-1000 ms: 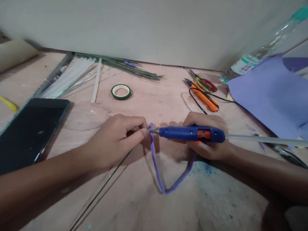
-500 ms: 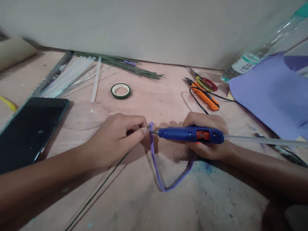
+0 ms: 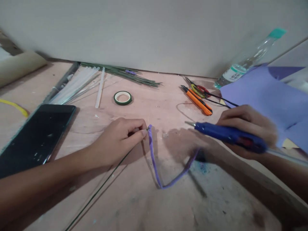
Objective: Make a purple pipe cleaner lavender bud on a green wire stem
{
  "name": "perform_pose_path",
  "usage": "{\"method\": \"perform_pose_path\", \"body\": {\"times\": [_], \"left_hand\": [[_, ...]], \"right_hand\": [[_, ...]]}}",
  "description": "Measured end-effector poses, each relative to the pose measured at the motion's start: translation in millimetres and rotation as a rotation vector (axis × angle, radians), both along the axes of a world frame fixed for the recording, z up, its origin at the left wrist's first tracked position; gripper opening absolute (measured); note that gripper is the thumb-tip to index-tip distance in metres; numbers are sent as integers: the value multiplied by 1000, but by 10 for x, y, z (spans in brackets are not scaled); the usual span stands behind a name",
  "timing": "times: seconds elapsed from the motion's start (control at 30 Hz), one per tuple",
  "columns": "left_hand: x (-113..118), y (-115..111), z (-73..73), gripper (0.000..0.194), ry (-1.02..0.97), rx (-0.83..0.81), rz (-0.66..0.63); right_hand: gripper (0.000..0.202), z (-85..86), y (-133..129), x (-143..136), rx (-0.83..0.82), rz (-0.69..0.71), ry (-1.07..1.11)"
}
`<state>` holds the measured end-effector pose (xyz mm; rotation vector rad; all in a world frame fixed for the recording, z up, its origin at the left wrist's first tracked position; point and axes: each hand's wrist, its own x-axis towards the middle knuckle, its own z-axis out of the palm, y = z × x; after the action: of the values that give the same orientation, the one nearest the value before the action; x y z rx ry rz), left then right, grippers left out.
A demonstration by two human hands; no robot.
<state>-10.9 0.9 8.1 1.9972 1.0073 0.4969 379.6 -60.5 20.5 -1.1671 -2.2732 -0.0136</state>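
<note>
My left hand [image 3: 125,136] pinches the tip of a thin green wire stem [image 3: 103,184] between thumb and forefinger. At that tip hangs a narrow purple strip [image 3: 155,168], its top end touching the stem and the rest bending down and to the right in a V on the table. My right hand [image 3: 250,128] is wrapped round a blue glue gun [image 3: 226,134], slightly blurred by motion. The gun's metal nozzle points left, apart from the strip, and a clear glue stick juts from its back.
A black phone [image 3: 39,138] lies on the left beside several glue sticks [image 3: 74,86]. Further back are green stems [image 3: 125,74] and a roll of green tape [image 3: 123,98]. An orange cutter [image 3: 198,102], scissors [image 3: 201,90], a bottle [image 3: 250,61] and purple sheets [image 3: 255,89] are at right.
My right hand has drawn the glue gun back to the right, so its nozzle has left the purple strip. My left hand keeps its pinch on the stem. The view has shifted slightly.
</note>
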Motion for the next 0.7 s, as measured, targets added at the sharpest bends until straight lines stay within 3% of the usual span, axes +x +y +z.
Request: {"method": "perform_pose_path", "body": {"times": [0.07,0.17,0.27,0.4,0.57,0.7], "left_hand": [[-7,1,-10,34,-7,4,-1],[-18,10,-13,33,-30,11,-8],[-24,8,30,31,-72,8,-26],[-14,-68,165,33,-152,-26,-59],[18,-244,355,36,-249,-112,-134],[25,-335,455,36,-323,-180,-176]], "right_hand": [[30,-63,130,157,8,-121,-167],[35,-106,268,272,-83,-96,-257],[38,-23,289,214,-130,-57,-279],[33,192,247,-177,-47,-48,-208],[33,427,227,-940,-116,254,-1],[32,598,221,-1297,-283,427,153]]}}
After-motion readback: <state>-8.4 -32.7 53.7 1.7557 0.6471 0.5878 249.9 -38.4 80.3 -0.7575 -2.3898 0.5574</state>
